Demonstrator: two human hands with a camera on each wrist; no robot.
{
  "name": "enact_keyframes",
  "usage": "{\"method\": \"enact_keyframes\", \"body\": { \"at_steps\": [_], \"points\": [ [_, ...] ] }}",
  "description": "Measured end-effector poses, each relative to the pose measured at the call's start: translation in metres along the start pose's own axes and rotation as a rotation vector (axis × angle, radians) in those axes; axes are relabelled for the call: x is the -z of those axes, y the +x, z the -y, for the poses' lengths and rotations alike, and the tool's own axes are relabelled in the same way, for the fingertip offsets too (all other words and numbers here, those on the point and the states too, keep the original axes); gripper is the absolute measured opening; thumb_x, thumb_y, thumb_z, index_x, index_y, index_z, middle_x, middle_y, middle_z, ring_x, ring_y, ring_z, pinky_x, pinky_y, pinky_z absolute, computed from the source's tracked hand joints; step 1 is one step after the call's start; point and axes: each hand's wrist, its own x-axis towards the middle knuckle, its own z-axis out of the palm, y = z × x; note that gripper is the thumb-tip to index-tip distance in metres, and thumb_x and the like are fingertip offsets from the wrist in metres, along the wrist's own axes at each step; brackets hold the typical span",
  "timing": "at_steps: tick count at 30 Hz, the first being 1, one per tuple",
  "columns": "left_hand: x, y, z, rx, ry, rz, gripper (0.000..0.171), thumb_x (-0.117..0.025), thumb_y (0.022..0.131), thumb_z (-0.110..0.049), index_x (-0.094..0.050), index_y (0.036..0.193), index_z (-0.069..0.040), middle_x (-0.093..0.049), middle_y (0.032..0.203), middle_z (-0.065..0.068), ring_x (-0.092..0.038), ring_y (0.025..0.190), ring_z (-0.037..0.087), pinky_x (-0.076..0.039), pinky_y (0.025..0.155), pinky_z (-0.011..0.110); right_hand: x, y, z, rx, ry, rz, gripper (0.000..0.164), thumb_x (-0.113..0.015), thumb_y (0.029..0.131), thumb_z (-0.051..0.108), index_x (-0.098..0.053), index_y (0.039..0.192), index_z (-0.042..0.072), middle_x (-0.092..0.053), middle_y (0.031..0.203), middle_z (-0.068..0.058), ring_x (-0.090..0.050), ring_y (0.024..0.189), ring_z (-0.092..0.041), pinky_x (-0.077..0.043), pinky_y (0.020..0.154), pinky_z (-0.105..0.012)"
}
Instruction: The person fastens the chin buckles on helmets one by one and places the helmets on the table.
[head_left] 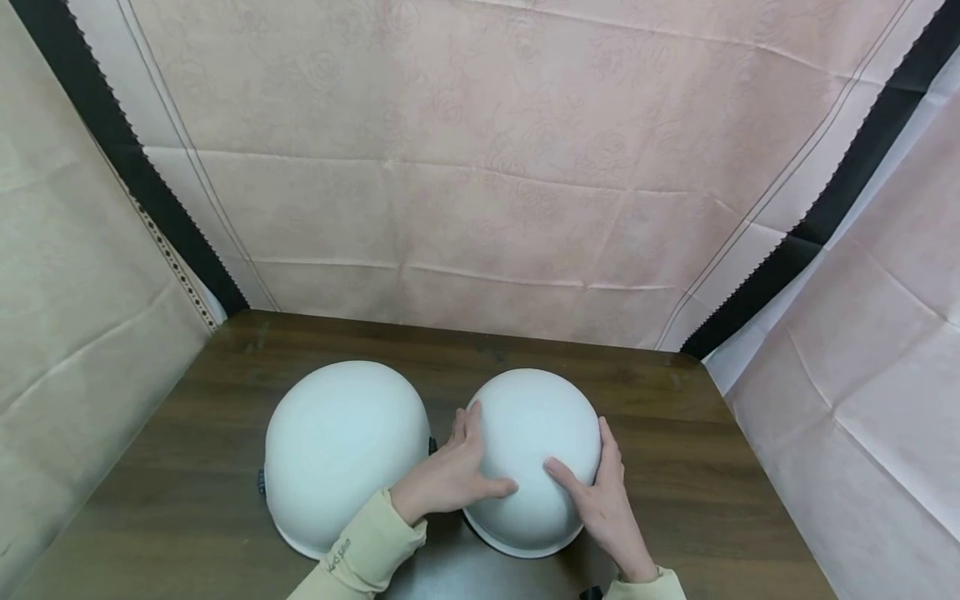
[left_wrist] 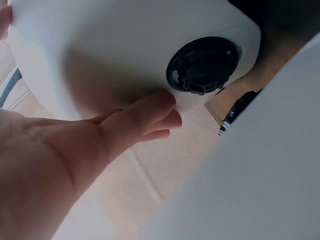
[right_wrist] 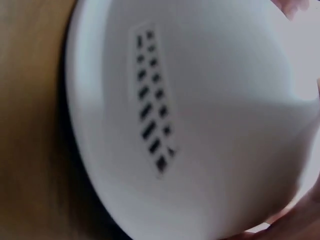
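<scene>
A smooth white helmet [head_left: 536, 425], dome up, is between my two hands over the wooden table. My left hand [head_left: 456, 473] lies along its left side, fingers pointing away and thumb out on the dome. Close by those fingertips, a black round knob [left_wrist: 202, 65] shows on the helmet's side in the left wrist view. On the right side my right hand [head_left: 603, 500] rests with fingers extended and thumb on the dome. Vent slots [right_wrist: 152, 100] appear in the right wrist view. A second white helmet [head_left: 341, 442] stands left of the first, partly behind my left forearm.
Brown wood-grain table [head_left: 697, 517] lies under both helmets. Pale patterned fabric [head_left: 450, 167] hangs behind it, with more fabric at both sides and black strips [head_left: 840, 183] along the corners. Black knobs stick out from the left helmet's sides.
</scene>
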Motion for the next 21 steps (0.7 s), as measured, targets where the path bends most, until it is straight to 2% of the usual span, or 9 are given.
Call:
{"method": "enact_keyframes", "body": {
  "at_steps": [6,9,12,14,17,19,21],
  "points": [
    [-0.001,-0.001,0.000,0.005,-0.005,0.017,0.116,-0.070,0.083,-0.051,0.006,0.153,0.002,0.007,0.156,0.032,-0.003,0.145,0.039,-0.033,0.106,0.052,-0.001,0.000,-0.001,0.000,-0.019,-0.009,0.105,-0.069,0.085,0.052,0.002,0.157,0.022,-0.010,0.157,-0.019,-0.020,0.137,-0.041,-0.031,0.098,-0.070],
    [0.002,-0.005,-0.006,-0.028,0.015,0.020,0.112,-0.068,0.086,-0.049,0.005,0.153,0.002,0.008,0.157,0.027,0.001,0.146,0.037,-0.028,0.109,0.051,0.004,0.000,-0.002,-0.024,0.019,0.016,0.104,-0.066,0.087,0.053,0.004,0.156,0.020,-0.006,0.158,-0.019,-0.020,0.138,-0.042,-0.029,0.101,-0.069],
    [0.013,-0.016,-0.014,-0.086,0.044,-0.006,0.105,-0.066,0.089,-0.047,0.002,0.155,-0.001,0.008,0.160,0.019,0.005,0.146,0.032,-0.022,0.113,0.049,0.014,0.001,-0.004,-0.049,0.055,0.027,0.098,-0.058,0.092,0.055,0.006,0.156,0.017,-0.001,0.160,-0.019,-0.012,0.143,-0.041,-0.020,0.107,-0.065],
    [0.025,-0.028,-0.017,-0.124,0.082,-0.062,0.100,-0.065,0.090,-0.046,-0.002,0.156,-0.005,0.005,0.160,0.015,0.005,0.147,0.027,-0.020,0.114,0.049,0.024,0.003,-0.005,-0.030,0.049,0.016,0.089,-0.049,0.097,0.054,0.003,0.157,0.014,0.000,0.160,-0.018,-0.006,0.145,-0.040,-0.014,0.110,-0.063],
    [0.048,-0.048,-0.013,-0.172,0.166,-0.186,0.093,-0.064,0.092,-0.045,-0.009,0.156,-0.008,-0.001,0.161,0.011,0.002,0.147,0.024,-0.018,0.114,0.049,0.043,0.006,-0.007,0.042,-0.044,-0.046,0.077,-0.041,0.101,0.050,-0.004,0.157,0.012,0.002,0.161,-0.018,0.004,0.146,-0.036,-0.005,0.110,-0.065],
    [0.064,-0.061,-0.004,-0.205,0.232,-0.293,0.088,-0.066,0.092,-0.041,-0.016,0.155,-0.005,-0.007,0.161,0.014,-0.003,0.148,0.027,-0.018,0.114,0.052,0.056,0.010,-0.009,0.115,-0.139,-0.103,0.073,-0.041,0.102,0.046,-0.009,0.157,0.010,0.001,0.161,-0.019,0.008,0.146,-0.035,0.000,0.109,-0.067],
    [0.079,-0.072,0.008,-0.208,0.277,-0.382,0.084,-0.065,0.093,-0.038,-0.019,0.154,-0.003,-0.011,0.160,0.018,-0.006,0.148,0.030,-0.018,0.113,0.055,0.069,0.014,-0.011,0.174,-0.248,-0.158,0.073,-0.044,0.102,0.045,-0.012,0.157,0.010,0.001,0.161,-0.020,0.012,0.146,-0.034,0.005,0.109,-0.065]
  ]
}}
